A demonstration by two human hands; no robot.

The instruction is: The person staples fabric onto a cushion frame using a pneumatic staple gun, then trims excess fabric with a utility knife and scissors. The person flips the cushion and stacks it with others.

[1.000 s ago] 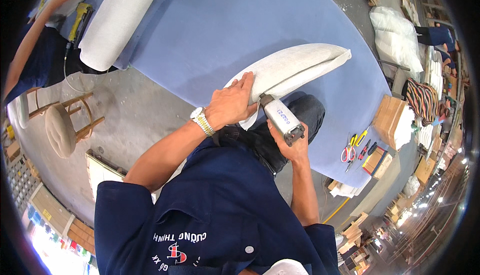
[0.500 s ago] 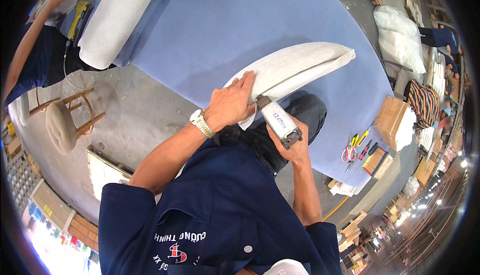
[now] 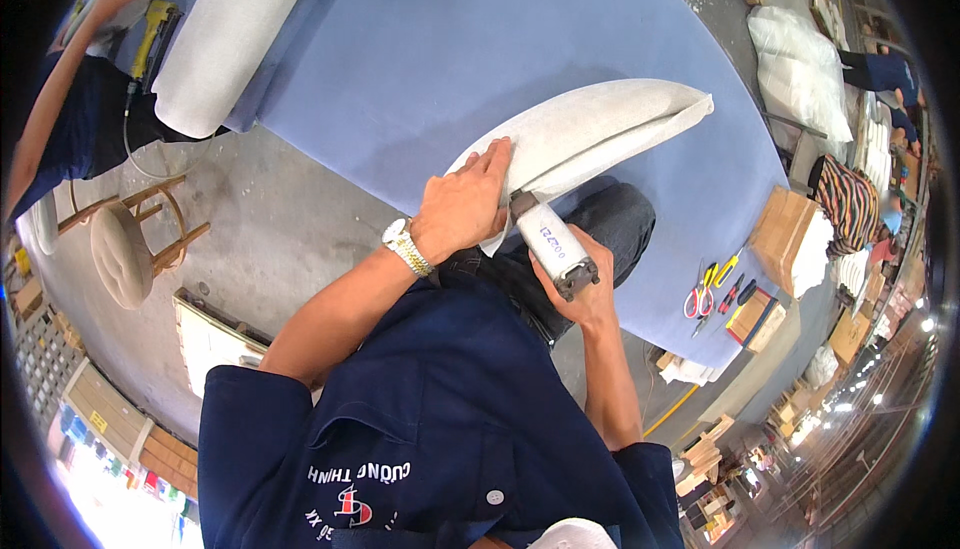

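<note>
A curved cushion panel (image 3: 600, 119) wrapped in white fabric rests at the near edge of the blue-covered table (image 3: 400, 59), its folded edge turned toward me. My left hand (image 3: 465, 197) grips its left end, fingers laid over the top and the thumb at the near edge. In my right hand (image 3: 590, 274) is a staple gun (image 3: 553, 242) with a pale grey body. Its dark nose meets the fabric edge beside my left thumb; whether it presses in is too small to tell.
On the table's right lie scissors (image 3: 700, 299), a yellow-handled cutter (image 3: 728, 267) and a small box (image 3: 755, 319). A white roll (image 3: 240, 39) lies far left, near a co-worker's arm (image 3: 60, 109) and a yellow staple gun (image 3: 150, 39). A stool (image 3: 122, 249) stands left.
The staple gun and my right hand have shifted very slightly left. My left hand and the cushion panel stay almost where they were.
</note>
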